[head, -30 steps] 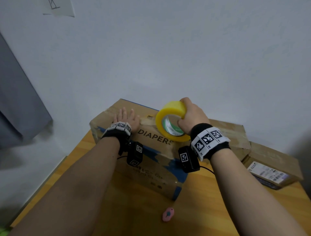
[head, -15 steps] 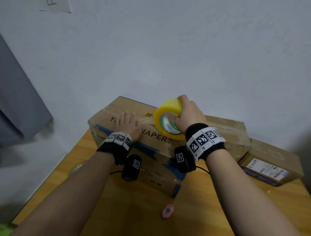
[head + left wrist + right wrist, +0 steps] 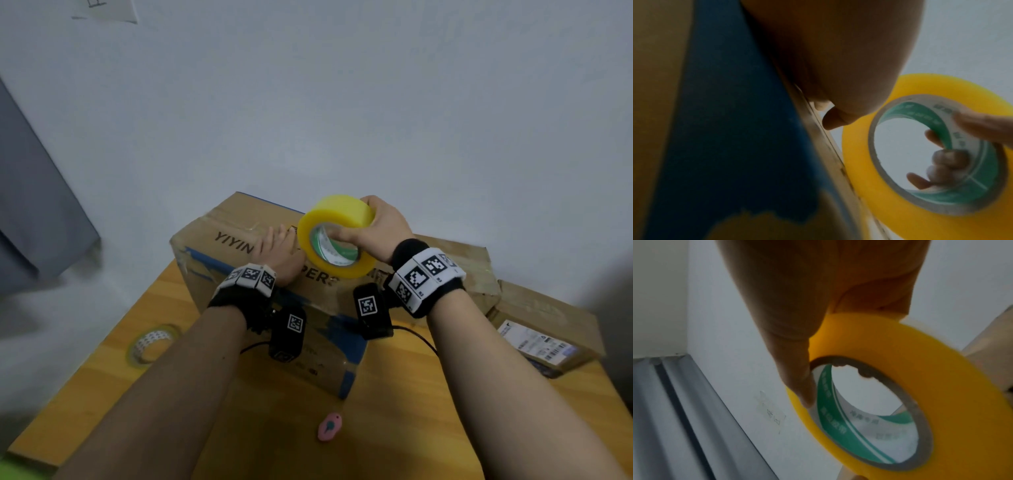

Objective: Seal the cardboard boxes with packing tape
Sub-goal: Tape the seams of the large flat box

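The right hand (image 3: 380, 229), gripping the yellow tape roll (image 3: 337, 236) through its core, has lifted it just above the big box (image 3: 219, 246); the left hand (image 3: 282, 253) stays flat on the box top beside it, suggesting tape is being pulled out along the seam

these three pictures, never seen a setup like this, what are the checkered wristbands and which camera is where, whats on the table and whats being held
No machine here: a person's two hands, with patterned marker wristbands and a small black camera under each wrist. The wide picture comes from a head-worn camera; the two dim close-ups look along each hand. On the wooden table stands a large brown cardboard box with blue print, a smaller brown cardboard box beside it, a thin tape roll and a small pink object. The right hand grips a thick yellow packing-tape roll; the left hand rests flat on the large box.
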